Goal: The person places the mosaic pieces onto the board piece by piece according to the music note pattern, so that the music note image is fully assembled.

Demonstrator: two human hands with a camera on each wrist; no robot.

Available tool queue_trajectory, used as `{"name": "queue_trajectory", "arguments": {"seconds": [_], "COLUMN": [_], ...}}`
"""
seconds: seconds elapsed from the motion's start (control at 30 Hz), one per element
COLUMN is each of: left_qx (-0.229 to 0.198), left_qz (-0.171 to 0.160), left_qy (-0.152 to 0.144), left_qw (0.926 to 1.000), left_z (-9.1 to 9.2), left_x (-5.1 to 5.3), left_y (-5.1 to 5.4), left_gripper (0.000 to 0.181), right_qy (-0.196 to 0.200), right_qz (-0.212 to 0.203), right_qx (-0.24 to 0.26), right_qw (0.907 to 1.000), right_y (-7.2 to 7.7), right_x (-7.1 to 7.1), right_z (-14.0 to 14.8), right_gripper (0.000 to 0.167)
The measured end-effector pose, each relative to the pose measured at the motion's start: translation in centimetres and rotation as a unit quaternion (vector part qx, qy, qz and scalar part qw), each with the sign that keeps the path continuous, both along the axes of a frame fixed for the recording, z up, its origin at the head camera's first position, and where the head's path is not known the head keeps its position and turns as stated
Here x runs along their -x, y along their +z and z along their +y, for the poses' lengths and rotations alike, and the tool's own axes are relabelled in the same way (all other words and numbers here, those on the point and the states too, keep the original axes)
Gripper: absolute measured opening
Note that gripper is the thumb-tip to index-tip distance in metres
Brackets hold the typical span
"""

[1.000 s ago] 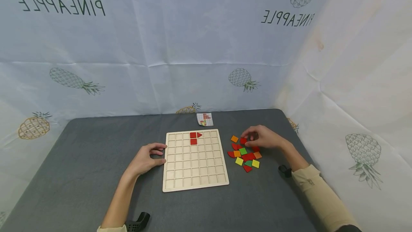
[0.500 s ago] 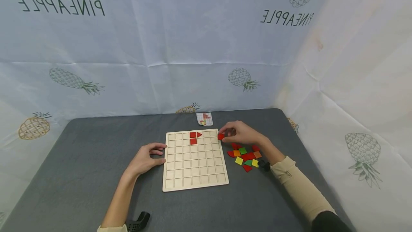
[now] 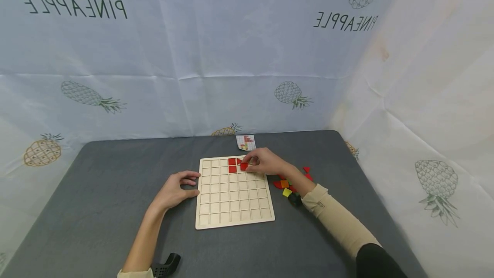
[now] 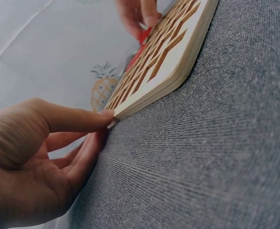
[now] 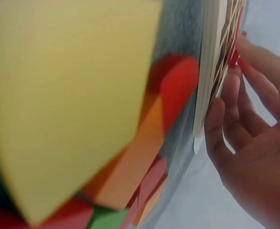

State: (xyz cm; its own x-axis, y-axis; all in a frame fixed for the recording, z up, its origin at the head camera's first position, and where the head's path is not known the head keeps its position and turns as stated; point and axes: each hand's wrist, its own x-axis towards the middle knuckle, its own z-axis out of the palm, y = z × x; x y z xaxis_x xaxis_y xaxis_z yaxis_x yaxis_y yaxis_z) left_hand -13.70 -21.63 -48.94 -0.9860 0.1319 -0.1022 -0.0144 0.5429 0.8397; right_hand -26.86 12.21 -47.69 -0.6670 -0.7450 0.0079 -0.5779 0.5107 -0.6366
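1. Seen from the head, with 12 o'clock away from the person, the right hand [image 3: 266,162] pinches one red piece [image 3: 244,167] narrowly between thumb and fingertips, so no reach separates the two.
2. That piece is over the 1 o'clock part of the wooden grid board [image 3: 231,200]. It lies at 3 o'clock from the nearer red square [image 3: 232,169] and between 4 and 5 o'clock from the red triangle [image 3: 239,161], near both. Whether it touches the board cannot be told; its outline is partly covered, and no long axis shows.
3. The left hand [image 3: 173,191] is wide, thumb and fingers spread apart against the board's 9 o'clock edge. It is well apart from the held piece, towards 8 o'clock.
4. Counted on the board: two squares, the farther red square [image 3: 232,161] at 12 o'clock from the other, and one triangle. One printed card [image 3: 245,143] lies on the desk [image 3: 115,192] beyond the board, towards 12 o'clock.
5. At 3 o'clock from the board lie loose pieces: one yellow piece [image 3: 287,192], one orange piece [image 3: 284,184] and several red ones show from the head. The right sleeve [image 3: 335,218] and forearm hide others, so the full count cannot be told.
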Motion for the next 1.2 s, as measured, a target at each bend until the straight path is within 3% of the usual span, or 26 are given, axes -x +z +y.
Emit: {"name": "queue_trajectory", "arguments": {"seconds": [0.33,0.67,1.2], "left_qx": [0.004,0.006,0.002], "left_qz": [0.005,0.013,0.012], "left_qy": [0.000,-0.001,-0.004], "left_qw": [1.0000,0.9999,0.9999], "left_z": [0.0,0.0,0.0], "left_x": [0.2,0.0,0.0], "left_y": [-0.3,-0.3,-0.2], "left_gripper": [0.054,0.054,0.056], "right_qy": [0.006,0.039,-0.035], "right_qz": [-0.006,-0.016,-0.047], "right_qx": [-0.012,-0.014,0.001], "right_qw": [0.9999,0.9990,0.9983], "right_y": [0.6,1.3,2.8], "right_x": [-0.2,-0.2,-0.4], "right_z": [-1.2,-0.3,6.8], "right_gripper": [0.019,0.022,0.025]}}
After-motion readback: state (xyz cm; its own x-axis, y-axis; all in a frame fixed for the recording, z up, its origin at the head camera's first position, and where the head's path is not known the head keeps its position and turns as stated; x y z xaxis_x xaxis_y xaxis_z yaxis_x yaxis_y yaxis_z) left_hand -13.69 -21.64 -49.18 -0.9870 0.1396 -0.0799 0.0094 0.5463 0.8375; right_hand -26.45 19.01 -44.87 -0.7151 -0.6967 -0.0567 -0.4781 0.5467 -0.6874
